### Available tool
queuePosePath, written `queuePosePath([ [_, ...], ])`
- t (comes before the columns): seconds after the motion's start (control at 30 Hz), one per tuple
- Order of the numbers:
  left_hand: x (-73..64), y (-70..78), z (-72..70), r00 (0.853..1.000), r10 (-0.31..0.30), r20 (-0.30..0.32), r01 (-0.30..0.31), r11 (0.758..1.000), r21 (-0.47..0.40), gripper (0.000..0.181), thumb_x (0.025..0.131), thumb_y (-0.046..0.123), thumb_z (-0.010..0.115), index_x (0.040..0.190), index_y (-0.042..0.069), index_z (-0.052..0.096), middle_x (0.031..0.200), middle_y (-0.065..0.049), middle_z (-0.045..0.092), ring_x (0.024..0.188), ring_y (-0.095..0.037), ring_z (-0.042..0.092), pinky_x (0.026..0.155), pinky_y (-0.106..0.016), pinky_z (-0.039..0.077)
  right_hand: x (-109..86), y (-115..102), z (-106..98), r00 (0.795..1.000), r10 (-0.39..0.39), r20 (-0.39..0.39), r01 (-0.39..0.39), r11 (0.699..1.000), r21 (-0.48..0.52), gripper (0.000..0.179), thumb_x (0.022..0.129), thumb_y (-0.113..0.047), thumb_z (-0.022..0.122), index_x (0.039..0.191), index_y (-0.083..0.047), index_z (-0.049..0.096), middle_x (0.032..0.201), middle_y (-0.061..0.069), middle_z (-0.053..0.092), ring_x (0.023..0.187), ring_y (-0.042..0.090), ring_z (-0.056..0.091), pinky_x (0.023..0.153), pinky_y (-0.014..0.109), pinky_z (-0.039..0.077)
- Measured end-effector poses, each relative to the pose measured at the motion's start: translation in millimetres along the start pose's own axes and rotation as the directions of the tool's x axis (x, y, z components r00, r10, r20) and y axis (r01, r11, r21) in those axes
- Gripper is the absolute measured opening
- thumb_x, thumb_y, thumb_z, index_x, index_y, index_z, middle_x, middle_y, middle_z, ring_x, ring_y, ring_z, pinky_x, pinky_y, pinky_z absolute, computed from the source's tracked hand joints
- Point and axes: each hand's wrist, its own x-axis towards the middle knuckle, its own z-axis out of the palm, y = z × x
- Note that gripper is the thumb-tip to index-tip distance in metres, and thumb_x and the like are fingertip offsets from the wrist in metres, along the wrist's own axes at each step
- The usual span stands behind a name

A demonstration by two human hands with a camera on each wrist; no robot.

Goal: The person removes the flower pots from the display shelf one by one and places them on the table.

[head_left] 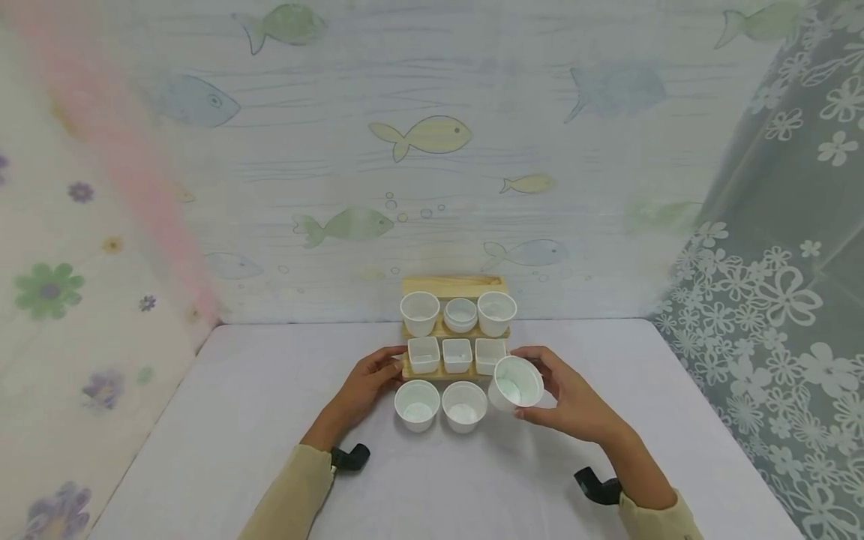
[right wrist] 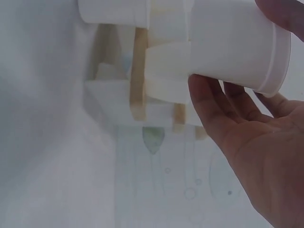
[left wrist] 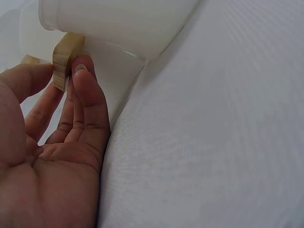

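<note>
The right hand grasps a round white cup before the wooden rack's right end; its greenish interior is unidentifiable. Two similar cups stand in front. The raised cup partly hides a square tub. The left hand pinches the rack's left edge.

The place looks like a small screened-off tabletop nook; whether it belongs to a home, a shop or a studio cannot be told. A white-covered table fills the lower middle of the frame. A pale backdrop printed with fish spans the top, a flowered sheet lines the left edge, and a grey flowered panel lines the right.
</note>
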Motion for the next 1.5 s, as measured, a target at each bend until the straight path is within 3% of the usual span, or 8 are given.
queuePosePath([
  [0.27, -4.3, 0.8, 2.5, 1.000, 0.000, -0.005, 0.000, 1.000, 0.003, 0.043, 0.110, 0.016, 0.060, 0.150, 0.002, 0.054, 0.113, -0.007, 0.070, 0.102, -0.017, 0.069, 0.087, -0.028, 0.059, -3.5, 9.5, -1.3, 0.998, 0.001, 0.069, -0.001, 1.000, -0.005, 0.083, 0.080, -0.011, 0.095, 0.147, -0.006, 0.046, 0.143, 0.010, 0.056, 0.131, 0.027, 0.059, 0.110, 0.020, 0.046],
  [0.47, -6.5, 2.8, 5.7, 1.000, -0.011, -0.018, 0.011, 1.000, -0.002, 0.042, 0.109, 0.015, 0.060, 0.150, 0.003, 0.055, 0.112, -0.008, 0.070, 0.102, -0.017, 0.069, 0.087, -0.028, 0.059, -7.3, 15.9, -6.5, 0.997, 0.007, 0.083, -0.005, 1.000, -0.022, 0.082, 0.078, -0.012, 0.096, 0.144, -0.006, 0.048, 0.141, 0.011, 0.058, 0.129, 0.033, 0.059, 0.110, 0.019, 0.046],
  [0.8, -10.7, 3.8, 8.5, 0.999, -0.014, -0.028, 0.014, 1.000, 0.001, 0.043, 0.109, 0.016, 0.061, 0.150, 0.004, 0.055, 0.112, -0.008, 0.070, 0.102, -0.017, 0.069, 0.087, -0.028, 0.059, -9.7, 21.3, -8.9, 0.988, 0.053, 0.144, -0.049, 0.998, -0.034, 0.083, 0.076, -0.003, 0.095, 0.143, -0.011, 0.046, 0.141, 0.008, 0.057, 0.126, 0.033, 0.062, 0.107, 0.024, 0.050],
  [0.93, -11.6, 3.5, 11.0, 1.000, -0.009, -0.026, 0.009, 1.000, 0.015, 0.044, 0.109, 0.017, 0.061, 0.150, 0.003, 0.055, 0.113, -0.008, 0.070, 0.102, -0.018, 0.069, 0.088, -0.028, 0.059, -12.0, 24.4, -9.2, 0.984, 0.083, 0.159, -0.077, 0.996, -0.045, 0.083, 0.076, -0.004, 0.095, 0.142, -0.010, 0.046, 0.142, 0.009, 0.057, 0.129, 0.032, 0.061, 0.109, 0.034, 0.051],
  [1.33, -15.4, 4.4, 14.6, 0.999, -0.009, -0.040, 0.009, 1.000, 0.002, 0.043, 0.109, 0.016, 0.061, 0.149, 0.004, 0.056, 0.112, -0.008, 0.070, 0.102, -0.018, 0.069, 0.087, -0.028, 0.059, -14.9, 32.3, -8.3, 0.980, 0.058, 0.188, -0.048, 0.997, -0.060, 0.080, 0.078, -0.008, 0.095, 0.142, -0.009, 0.048, 0.143, 0.013, 0.058, 0.132, 0.041, 0.058, 0.106, 0.064, 0.049],
  [1.5, -18.2, 5.0, 14.7, 0.999, -0.012, -0.041, 0.013, 1.000, 0.010, 0.042, 0.109, 0.016, 0.060, 0.150, 0.005, 0.056, 0.113, -0.009, 0.070, 0.103, -0.018, 0.069, 0.087, -0.028, 0.059, -15.2, 32.1, -8.8, 0.978, 0.069, 0.195, -0.056, 0.996, -0.071, 0.082, 0.077, -0.011, 0.096, 0.145, -0.007, 0.048, 0.144, 0.014, 0.058, 0.127, 0.040, 0.060, 0.105, 0.063, 0.050],
])
